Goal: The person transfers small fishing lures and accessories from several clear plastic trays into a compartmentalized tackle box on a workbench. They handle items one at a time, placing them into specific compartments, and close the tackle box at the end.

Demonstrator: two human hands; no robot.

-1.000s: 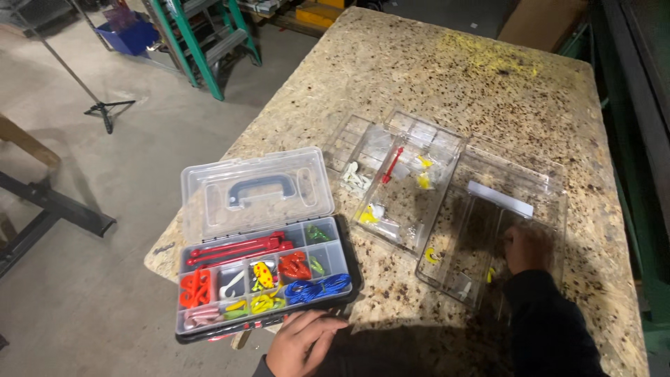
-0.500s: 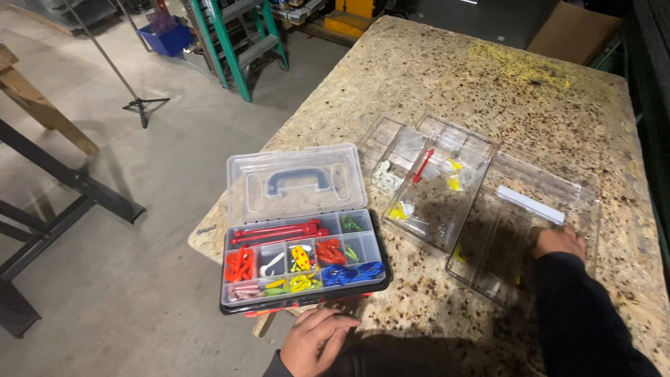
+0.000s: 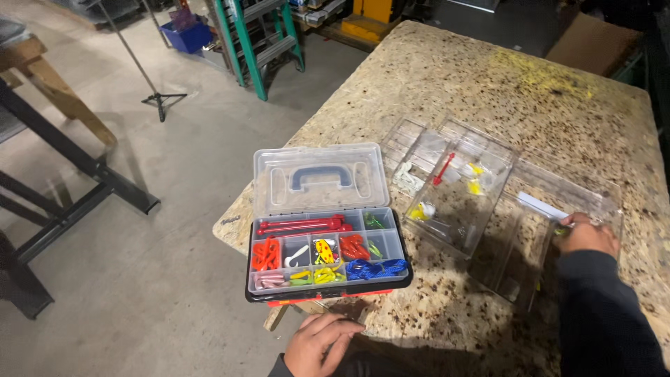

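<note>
An open compartment case [image 3: 328,283] with a clear lid and a blue handle sits at the near corner of the speckled table [image 3: 488,91]. It holds red, yellow, green, blue and pink soft lures. My left hand [image 3: 317,342] rests flat at the table edge just below the case, holding nothing. My right hand [image 3: 586,234] lies on the right part of a clear plastic tray [image 3: 530,237], fingers curled beside a white strip [image 3: 543,207]. Whether it grips anything is hidden. A second clear tray [image 3: 453,181] holds a red piece and a few yellow and white pieces.
A green ladder [image 3: 255,42], a blue bin [image 3: 185,31], a thin metal stand [image 3: 162,101] and a black-and-wood sawhorse [image 3: 63,132] stand on the concrete floor to the left. A cardboard box [image 3: 593,42] sits past the table's far edge.
The view has shifted, so everything sits further right in frame. My right hand has moved up the clear tray toward the white strip. My left hand stays below the case.
</note>
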